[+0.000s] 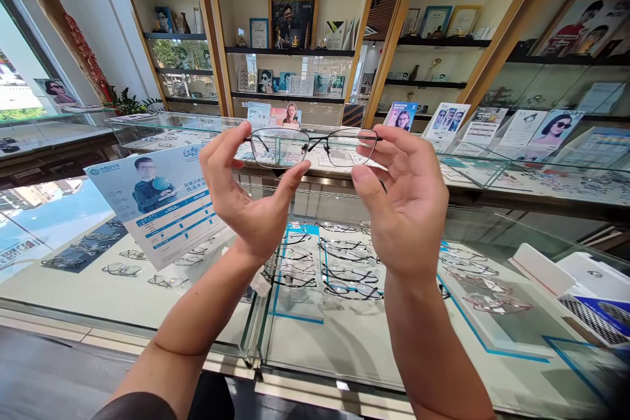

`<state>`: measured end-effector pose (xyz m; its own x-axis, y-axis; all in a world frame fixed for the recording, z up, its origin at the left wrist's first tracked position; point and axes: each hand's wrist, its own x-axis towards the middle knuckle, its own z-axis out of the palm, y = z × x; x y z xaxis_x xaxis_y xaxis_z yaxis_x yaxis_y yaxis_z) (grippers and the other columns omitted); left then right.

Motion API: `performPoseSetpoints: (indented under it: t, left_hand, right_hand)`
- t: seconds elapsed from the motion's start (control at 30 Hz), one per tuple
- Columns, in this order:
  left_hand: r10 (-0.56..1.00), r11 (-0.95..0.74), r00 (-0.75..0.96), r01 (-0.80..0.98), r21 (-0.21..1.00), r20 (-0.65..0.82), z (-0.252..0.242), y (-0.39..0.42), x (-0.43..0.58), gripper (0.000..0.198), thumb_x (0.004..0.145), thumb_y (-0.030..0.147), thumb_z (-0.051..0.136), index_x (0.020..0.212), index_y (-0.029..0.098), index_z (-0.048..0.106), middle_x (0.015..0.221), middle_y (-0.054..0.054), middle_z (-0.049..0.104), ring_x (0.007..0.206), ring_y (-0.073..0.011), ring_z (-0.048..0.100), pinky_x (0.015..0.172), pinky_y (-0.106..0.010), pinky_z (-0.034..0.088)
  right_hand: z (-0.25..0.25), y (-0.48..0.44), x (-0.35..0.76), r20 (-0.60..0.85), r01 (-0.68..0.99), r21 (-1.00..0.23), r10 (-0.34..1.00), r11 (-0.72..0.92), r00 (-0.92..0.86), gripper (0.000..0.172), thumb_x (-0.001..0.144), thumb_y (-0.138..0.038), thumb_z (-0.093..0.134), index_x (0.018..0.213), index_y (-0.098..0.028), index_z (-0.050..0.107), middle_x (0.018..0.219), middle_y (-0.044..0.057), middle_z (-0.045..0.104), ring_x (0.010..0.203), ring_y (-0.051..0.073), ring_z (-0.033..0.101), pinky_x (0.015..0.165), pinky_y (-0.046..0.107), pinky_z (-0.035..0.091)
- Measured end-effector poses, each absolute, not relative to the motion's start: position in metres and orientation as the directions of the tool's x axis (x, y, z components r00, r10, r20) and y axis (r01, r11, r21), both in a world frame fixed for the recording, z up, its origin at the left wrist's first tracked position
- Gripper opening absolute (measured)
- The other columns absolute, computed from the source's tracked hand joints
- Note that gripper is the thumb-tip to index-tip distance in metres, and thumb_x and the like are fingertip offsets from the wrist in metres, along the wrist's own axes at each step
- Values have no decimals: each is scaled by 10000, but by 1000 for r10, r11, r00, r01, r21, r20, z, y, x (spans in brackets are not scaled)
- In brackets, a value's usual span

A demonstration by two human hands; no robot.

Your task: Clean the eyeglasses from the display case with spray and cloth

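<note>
A pair of eyeglasses [315, 144] with a thin dark metal frame is held up level above the glass display counter, its lenses clear. My left hand [251, 193] grips its left end near the hinge, fingers behind and thumb stretched toward the left lens. At the other end, my right hand [406, 193] pinches the right hinge with the index finger on top, its thumb below the right lens. The temples are mostly hidden behind the hands and lenses. Below my hands, several rows of eyeglasses [350, 273] lie inside the glass case.
A blue and white leaflet [160, 200] stands tilted on the counter at left. An open white box [581, 275] sits at right. Behind runs a second glass counter [556, 177] with upright advertising cards [445, 121]. Wooden-framed shelves [295, 49] line the back wall.
</note>
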<state>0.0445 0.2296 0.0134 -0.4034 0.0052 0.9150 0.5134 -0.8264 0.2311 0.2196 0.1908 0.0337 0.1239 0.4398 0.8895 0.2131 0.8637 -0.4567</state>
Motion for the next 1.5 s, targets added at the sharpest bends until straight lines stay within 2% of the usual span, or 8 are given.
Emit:
performPoseSetpoints:
  t: [0.17,0.33,0.53,0.67,0.8,1.07,1.27,1.5]
  left_hand:
    - [69,-822,-420,490,290,905,14,232,44,732,839,541,887,1454,321,558,1425,-81,610,1361,-303,593,1022,-441,523]
    - [103,-850,-412,437,295,905,13,234,43,722,839,552,887,1444,310,578,1419,-83,629,1332,-286,623,1022,-415,547]
    - [251,-897,-311,283,341,917,13,245,38,651,909,551,824,1472,336,580,1442,-75,640,1348,-286,653,1045,-401,580]
    - [272,-899,-280,267,347,921,12,250,37,634,922,531,815,1481,351,577,1439,-77,652,1329,-280,678,1067,-407,594]
    - [234,-893,-299,309,326,925,12,248,41,652,910,541,824,1476,343,570,1452,-90,644,1327,-285,680,1037,-400,606]
    - [7,-836,-371,507,209,929,11,239,48,740,865,623,831,1467,292,557,1454,-107,624,1357,-321,635,1016,-432,582]
    - [24,-866,-367,457,203,930,9,238,47,786,826,562,890,1487,309,549,1467,-96,608,1408,-338,584,1040,-454,551]
    - [55,-828,-361,505,244,931,10,237,48,759,849,592,860,1476,301,544,1455,-107,625,1376,-323,611,1035,-443,554]
  right_hand:
    - [36,185,218,895,174,-440,415,881,163,257,1028,-382,675,1281,-342,693,1319,51,721,1250,278,708,1073,546,626]
    - [36,187,219,896,161,-424,387,891,217,172,1043,-380,659,1193,-325,723,1223,51,737,1157,264,726,1033,531,632]
    - [35,186,219,917,211,-351,288,912,277,132,1054,-389,651,1141,-344,740,1133,39,721,1142,260,722,1012,496,623]
    - [37,179,217,907,250,-369,288,895,307,113,1038,-347,667,1098,-306,754,1102,31,725,1092,240,730,990,477,635]
    - [38,177,216,898,287,-403,315,869,308,142,1050,-416,637,1108,-343,744,1140,42,734,1165,264,728,1025,499,638]
    - [39,184,217,880,217,-438,365,873,305,170,1051,-416,648,1119,-309,761,1181,47,773,1197,271,743,1073,532,607]
    - [39,185,220,866,151,-457,401,876,299,127,1045,-365,678,1087,-299,779,1141,22,787,1142,245,754,1050,492,597]
    - [39,189,222,862,118,-480,443,869,244,190,1052,-454,630,1126,-315,737,1164,36,776,1157,248,760,1057,490,621]
